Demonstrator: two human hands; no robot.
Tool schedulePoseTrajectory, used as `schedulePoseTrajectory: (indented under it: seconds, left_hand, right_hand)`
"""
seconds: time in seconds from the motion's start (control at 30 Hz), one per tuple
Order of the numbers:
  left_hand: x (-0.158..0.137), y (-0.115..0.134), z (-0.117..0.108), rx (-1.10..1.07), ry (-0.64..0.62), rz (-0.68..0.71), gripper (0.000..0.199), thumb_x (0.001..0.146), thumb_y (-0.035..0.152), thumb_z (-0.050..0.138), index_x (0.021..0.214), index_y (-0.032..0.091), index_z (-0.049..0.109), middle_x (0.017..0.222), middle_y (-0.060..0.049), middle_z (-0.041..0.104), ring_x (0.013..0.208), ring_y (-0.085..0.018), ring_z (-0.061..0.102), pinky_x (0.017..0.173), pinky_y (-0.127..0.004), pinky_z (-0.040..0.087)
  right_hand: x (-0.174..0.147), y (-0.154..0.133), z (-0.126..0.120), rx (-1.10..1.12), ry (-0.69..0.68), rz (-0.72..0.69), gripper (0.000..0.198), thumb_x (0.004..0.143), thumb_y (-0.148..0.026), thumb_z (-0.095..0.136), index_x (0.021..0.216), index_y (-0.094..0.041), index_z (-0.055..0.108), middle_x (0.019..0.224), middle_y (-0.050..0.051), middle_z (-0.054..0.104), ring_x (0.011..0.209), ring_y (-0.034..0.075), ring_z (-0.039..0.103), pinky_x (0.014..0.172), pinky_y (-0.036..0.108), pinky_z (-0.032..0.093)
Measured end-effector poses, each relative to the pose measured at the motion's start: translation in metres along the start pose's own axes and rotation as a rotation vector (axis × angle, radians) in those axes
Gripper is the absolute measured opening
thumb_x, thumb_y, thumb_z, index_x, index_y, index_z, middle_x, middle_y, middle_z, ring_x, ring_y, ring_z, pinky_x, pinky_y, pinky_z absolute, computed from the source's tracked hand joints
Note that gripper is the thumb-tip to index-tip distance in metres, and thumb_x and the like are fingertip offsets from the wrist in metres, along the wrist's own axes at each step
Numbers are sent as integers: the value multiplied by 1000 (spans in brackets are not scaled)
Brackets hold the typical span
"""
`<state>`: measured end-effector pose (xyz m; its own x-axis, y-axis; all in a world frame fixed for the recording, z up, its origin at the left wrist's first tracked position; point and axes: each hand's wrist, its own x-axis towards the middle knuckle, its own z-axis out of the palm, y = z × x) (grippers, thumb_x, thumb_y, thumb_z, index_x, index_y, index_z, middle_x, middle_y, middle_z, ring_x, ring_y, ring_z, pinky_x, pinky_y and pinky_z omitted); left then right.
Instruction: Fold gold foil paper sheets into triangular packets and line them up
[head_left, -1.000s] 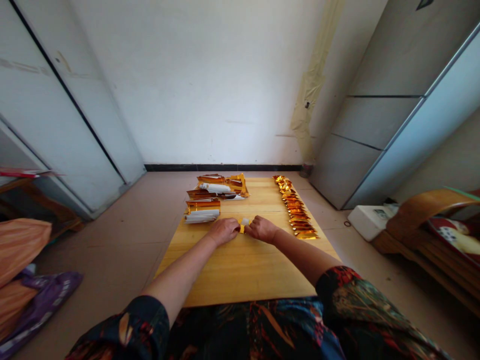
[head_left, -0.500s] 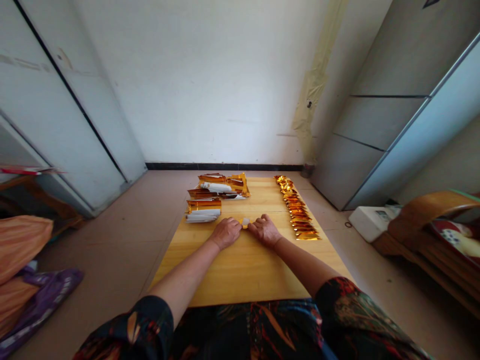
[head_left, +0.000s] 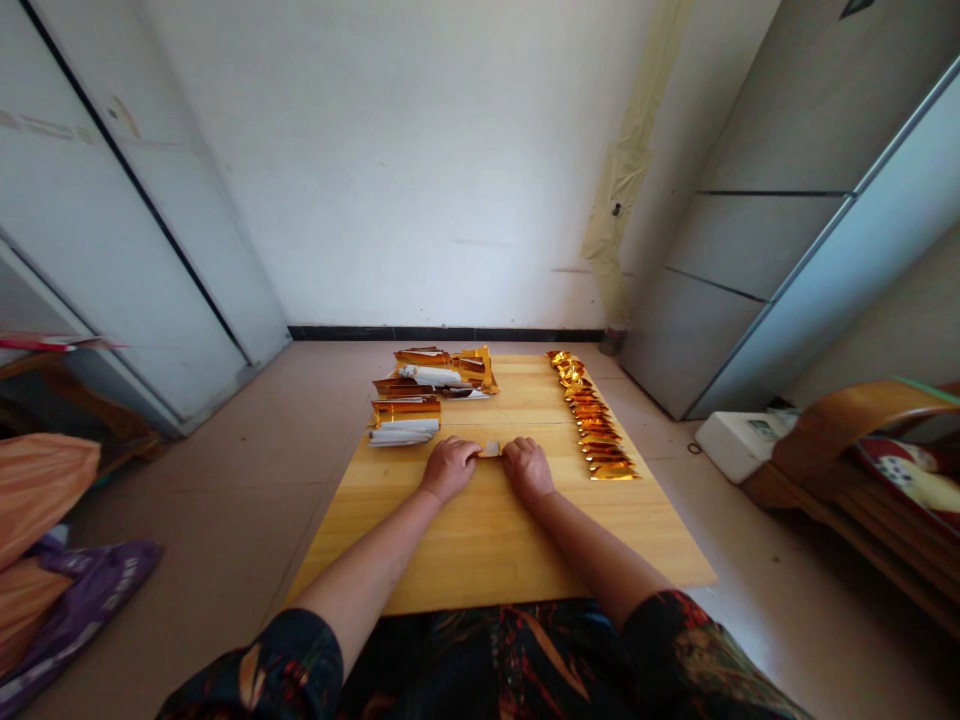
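Note:
Between my two hands a small piece of gold foil paper [head_left: 490, 450] lies low over the wooden table [head_left: 495, 550], its pale side showing in the middle. My left hand [head_left: 451, 468] is closed on its left end, and my right hand [head_left: 528, 468] is closed on the right end. Both hands rest on the tabletop, and the fingers hide the ends of the paper. Left of my left hand lies a stack of gold and white foil sheets [head_left: 405, 422]. On the right, a row of folded gold foil pieces [head_left: 598, 430] runs along the table.
A looser pile of gold foil sheets [head_left: 439, 373] lies at the table's far left. Beyond stand a white wall [head_left: 442, 200] and a grey fridge [head_left: 735, 240]. A white box [head_left: 735, 445] and a wooden seat [head_left: 847, 490] are on the right, a purple bag [head_left: 97, 600] on the left.
The fingers of my right hand have curled down over the right end of the paper. My left hand stays at its end. The view has shifted slightly.

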<state>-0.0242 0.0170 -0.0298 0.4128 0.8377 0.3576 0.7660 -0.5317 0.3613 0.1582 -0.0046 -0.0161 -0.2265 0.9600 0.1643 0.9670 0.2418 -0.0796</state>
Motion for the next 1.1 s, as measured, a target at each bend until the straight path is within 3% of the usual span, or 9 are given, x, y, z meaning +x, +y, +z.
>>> schedulePoseTrajectory:
  seconds: [0.27, 0.57, 0.83, 1.1]
  left_hand:
    - [9, 5, -2, -126, -38, -273, 20, 78, 16, 57, 92, 22, 69, 92, -2, 71, 89, -17, 62, 82, -28, 47]
    - [19, 9, 4, -76, -53, -360, 23, 83, 22, 52, 99, 23, 69, 101, -3, 72, 92, -17, 63, 77, -27, 45]
    - [26, 19, 0, -33, -82, -460, 24, 83, 23, 50, 98, 24, 68, 102, -4, 71, 94, -20, 63, 75, -28, 43]
    - [24, 26, -3, -24, -85, -507, 23, 85, 26, 50, 101, 24, 66, 101, -4, 71, 97, -20, 61, 79, -30, 40]
  right_hand:
    - [0, -2, -11, 71, -35, 86, 21, 91, -24, 45, 93, -19, 66, 97, 8, 62, 94, 16, 55, 77, 23, 39]
    - [11, 4, -19, 135, -181, 186, 23, 90, -27, 45, 96, -18, 66, 100, 8, 65, 88, 15, 61, 69, 22, 40]
    - [22, 1, -25, 73, -304, 218, 31, 91, -26, 40, 107, -15, 64, 109, 14, 65, 98, 21, 62, 76, 28, 45]
    - [26, -5, -28, 48, -328, 271, 34, 92, -22, 37, 113, -12, 62, 113, 19, 63, 99, 24, 63, 79, 32, 48]
